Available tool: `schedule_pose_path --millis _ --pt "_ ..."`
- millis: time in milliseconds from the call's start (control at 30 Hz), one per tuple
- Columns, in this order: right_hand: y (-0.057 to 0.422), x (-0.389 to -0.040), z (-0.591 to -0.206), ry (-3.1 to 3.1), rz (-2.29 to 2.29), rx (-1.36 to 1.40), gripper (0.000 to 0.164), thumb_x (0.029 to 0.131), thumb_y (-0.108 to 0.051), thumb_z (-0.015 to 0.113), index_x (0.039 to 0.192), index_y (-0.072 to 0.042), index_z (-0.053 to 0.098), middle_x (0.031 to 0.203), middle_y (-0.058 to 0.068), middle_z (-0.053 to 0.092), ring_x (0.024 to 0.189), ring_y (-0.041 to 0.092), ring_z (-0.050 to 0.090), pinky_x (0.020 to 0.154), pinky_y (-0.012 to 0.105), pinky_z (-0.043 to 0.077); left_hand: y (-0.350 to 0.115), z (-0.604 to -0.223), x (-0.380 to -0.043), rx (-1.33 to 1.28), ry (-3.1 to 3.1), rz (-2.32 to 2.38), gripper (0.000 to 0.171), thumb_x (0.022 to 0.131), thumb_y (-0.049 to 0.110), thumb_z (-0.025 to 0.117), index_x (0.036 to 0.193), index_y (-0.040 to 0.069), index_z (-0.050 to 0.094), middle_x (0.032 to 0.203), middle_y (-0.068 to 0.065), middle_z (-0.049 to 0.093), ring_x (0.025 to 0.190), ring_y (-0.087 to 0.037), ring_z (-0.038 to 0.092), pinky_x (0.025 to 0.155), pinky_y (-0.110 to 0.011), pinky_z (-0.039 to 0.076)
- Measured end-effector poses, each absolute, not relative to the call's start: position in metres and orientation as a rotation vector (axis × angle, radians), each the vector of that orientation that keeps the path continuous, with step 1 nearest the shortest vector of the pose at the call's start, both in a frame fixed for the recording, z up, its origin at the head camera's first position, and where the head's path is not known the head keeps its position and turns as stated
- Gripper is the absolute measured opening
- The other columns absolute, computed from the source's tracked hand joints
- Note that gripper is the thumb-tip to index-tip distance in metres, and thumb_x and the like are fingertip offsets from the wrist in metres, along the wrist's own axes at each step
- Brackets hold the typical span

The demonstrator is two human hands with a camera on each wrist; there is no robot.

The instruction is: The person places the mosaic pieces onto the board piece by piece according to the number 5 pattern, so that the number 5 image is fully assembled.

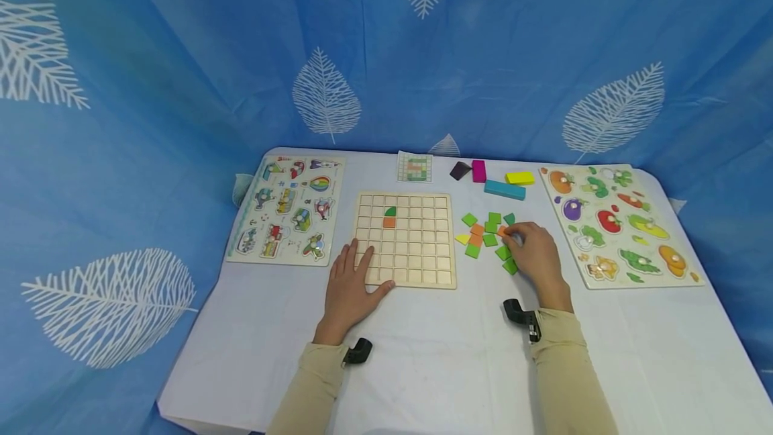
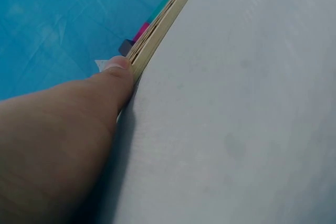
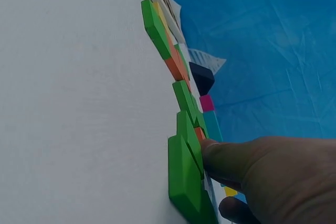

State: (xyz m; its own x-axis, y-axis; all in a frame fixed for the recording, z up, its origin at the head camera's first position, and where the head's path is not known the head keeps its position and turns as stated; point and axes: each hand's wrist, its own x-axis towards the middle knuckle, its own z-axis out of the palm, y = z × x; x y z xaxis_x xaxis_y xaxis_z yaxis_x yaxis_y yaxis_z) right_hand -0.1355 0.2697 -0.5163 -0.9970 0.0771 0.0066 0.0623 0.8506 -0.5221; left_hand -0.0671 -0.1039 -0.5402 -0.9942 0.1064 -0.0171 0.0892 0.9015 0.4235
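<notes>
A wooden grid board (image 1: 423, 245) lies mid-table, with a green quarter-round tile (image 1: 390, 211) directly above an orange square tile (image 1: 389, 223) in its cells. My left hand (image 1: 350, 291) rests flat with spread fingers on the board's lower left corner; in the left wrist view its thumb (image 2: 118, 66) touches the board's edge. Right of the board, my right hand (image 1: 536, 254) pinches an orange tile (image 1: 502, 231) between thumb and fingertips. Around it lie loose green tiles (image 1: 472, 251), more orange tiles and a yellow triangle (image 1: 462, 239). The right wrist view shows the thumb (image 3: 220, 156) against the orange tile's edge.
A small pattern card (image 1: 415, 167) lies behind the board. Magenta (image 1: 479, 171), yellow (image 1: 520, 178), teal (image 1: 504, 190) and dark blocks (image 1: 460, 170) stand at the back right. A vehicle puzzle (image 1: 290, 210) is at left, a vegetable puzzle (image 1: 622, 227) at right.
</notes>
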Motion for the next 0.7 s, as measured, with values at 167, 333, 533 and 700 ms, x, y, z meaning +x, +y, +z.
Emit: schedule_pose_path --millis 167,333,533,700 --pt "0.271 -0.138 -0.517 -3.044 0.841 -0.119 0.027 0.100 -0.018 0.065 0.120 0.000 0.068 0.131 0.025 0.061 0.127 0.046 0.053 0.112 0.062 0.039 -0.104 -0.540 -0.067 0.153 3.023 0.685 0.090 0.089 0.069 0.062 0.160 0.019 0.036 0.172 -0.013 0.014 0.159 -0.036 0.012 0.127 -0.055 0.018" --pt "0.272 -0.140 -0.519 -3.069 0.834 -0.074 0.026 0.102 -0.018 0.064 0.120 0.000 0.066 0.129 0.023 0.060 0.125 0.044 0.053 0.113 0.062 0.039 -0.104 -0.541 -0.068 0.151 3.030 0.674 0.091 0.089 0.070 0.061 0.160 0.019 0.036 0.172 -0.013 0.014 0.159 -0.036 0.013 0.128 -0.055 0.018" --pt "0.272 -0.136 -0.515 -3.047 0.880 -0.060 0.028 0.104 -0.019 0.060 0.123 0.002 0.062 0.130 0.025 0.057 0.121 0.043 0.053 0.111 0.063 0.040 -0.104 -0.542 -0.068 0.147 3.023 0.680 0.090 0.089 0.069 0.061 0.160 0.019 0.036 0.172 -0.013 0.013 0.159 -0.036 0.012 0.127 -0.055 0.018" --pt "0.261 -0.131 -0.511 -2.970 0.942 -0.006 0.028 0.103 -0.019 0.061 0.123 0.001 0.064 0.129 0.025 0.059 0.103 0.038 0.055 0.091 0.055 0.047 -0.103 -0.540 -0.067 0.148 3.016 0.674 0.091 0.089 0.069 0.062 0.160 0.019 0.036 0.172 -0.013 0.013 0.159 -0.036 0.012 0.128 -0.055 0.018"
